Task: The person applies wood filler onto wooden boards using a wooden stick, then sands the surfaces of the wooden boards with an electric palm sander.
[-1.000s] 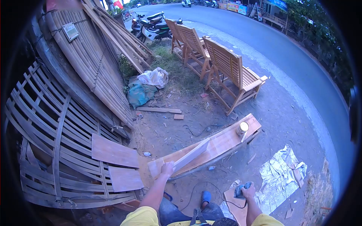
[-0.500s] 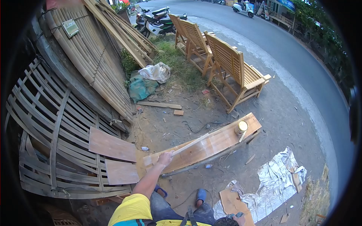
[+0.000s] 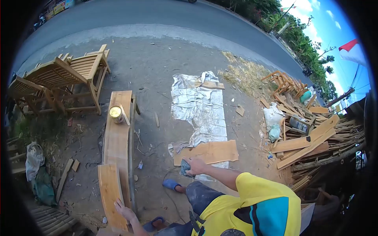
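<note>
My left hand point(image 3: 125, 211) is at the right edge of a short wooden board point(image 3: 109, 190), with its fingers over the board's face. That board overlaps the near end of a long wooden bench point(image 3: 117, 147). In my right hand point(image 3: 195, 166) is a crumpled grey-blue wad that looks like a rag point(image 3: 185, 168). It is over another flat wooden board point(image 3: 212, 152), which lies across the lower end of a wrinkled whitish sheet point(image 3: 202, 108) on the ground. An open can point(image 3: 115, 113) of something yellowish stands on the bench, with a thin wooden stick point(image 3: 125, 115) beside it.
Slatted wooden chairs point(image 3: 78, 74) stand at the left. A pile of planks and sticks point(image 3: 315, 137) lies at the right. White and green sacks point(image 3: 41, 177) are on the left ground. The road point(image 3: 138, 13) runs across the far side.
My view has swung right, towards the sheet and woodpile. The board at my left hand, seen edge-on before, now shows its broad face. My right hand with the wad has come into fuller view.
</note>
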`<act>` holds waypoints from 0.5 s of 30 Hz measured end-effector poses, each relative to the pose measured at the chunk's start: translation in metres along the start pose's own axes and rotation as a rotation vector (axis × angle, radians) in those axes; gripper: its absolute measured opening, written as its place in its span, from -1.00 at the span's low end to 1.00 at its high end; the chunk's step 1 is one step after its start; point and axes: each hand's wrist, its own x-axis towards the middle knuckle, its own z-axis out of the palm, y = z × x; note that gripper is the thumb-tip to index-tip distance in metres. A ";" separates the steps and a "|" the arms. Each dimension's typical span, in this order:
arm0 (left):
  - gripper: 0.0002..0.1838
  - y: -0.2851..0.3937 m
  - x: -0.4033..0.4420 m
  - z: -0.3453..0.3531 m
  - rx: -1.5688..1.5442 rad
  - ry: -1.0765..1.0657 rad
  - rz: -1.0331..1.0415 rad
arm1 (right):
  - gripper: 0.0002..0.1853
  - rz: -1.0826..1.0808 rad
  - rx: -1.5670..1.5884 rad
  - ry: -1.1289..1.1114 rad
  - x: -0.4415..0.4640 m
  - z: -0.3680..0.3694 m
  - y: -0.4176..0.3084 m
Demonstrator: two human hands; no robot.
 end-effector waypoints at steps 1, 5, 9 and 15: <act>-0.23 0.008 -0.003 0.001 -0.003 -0.012 0.012 | 0.05 -0.006 0.044 0.013 0.000 0.002 -0.006; -0.02 0.031 0.004 0.012 0.162 -0.178 -0.122 | 0.06 0.003 0.167 0.062 0.003 0.024 -0.030; 0.05 0.027 0.003 0.051 0.271 -0.093 -0.117 | 0.08 -0.086 0.199 0.142 0.017 0.056 -0.057; -0.10 -0.002 -0.021 0.092 0.135 0.054 0.079 | 0.08 -0.167 0.261 0.051 0.036 0.055 -0.141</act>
